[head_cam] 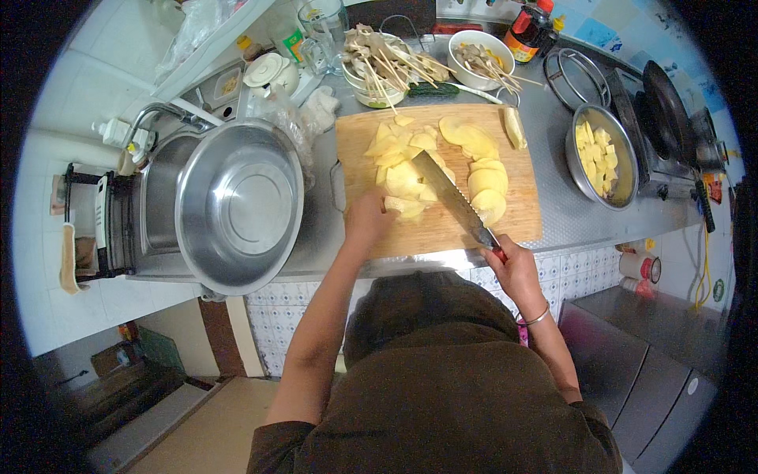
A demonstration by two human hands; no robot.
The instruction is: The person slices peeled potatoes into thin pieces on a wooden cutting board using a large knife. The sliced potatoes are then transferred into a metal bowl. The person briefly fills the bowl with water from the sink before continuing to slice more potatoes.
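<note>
My right hand (514,266) is closed around the red handle of a kitchen knife (453,192), whose blade slants up and left over a wooden cutting board (402,237). Under and beside the blade tip lies a loose pile of thin yellow slices (402,178), apparently potato. My left hand (368,218), slightly blurred, is at the board's left front edge, touching or close to the pile's lower slices; whether it grips one cannot be told. Right of the blade, overlapping round slices (488,178) form a curved row. A pale peeled piece (514,128) rests at the board's upper right.
A large steel basin (240,260) stands left, partly over the sink (169,195). At right, a steel bowl (629,178) holds yellow chunks beside the stove (645,154). Behind the board are two bowls of skewered food (379,65) (482,59), a cucumber (435,90) and sauce bottles (527,32).
</note>
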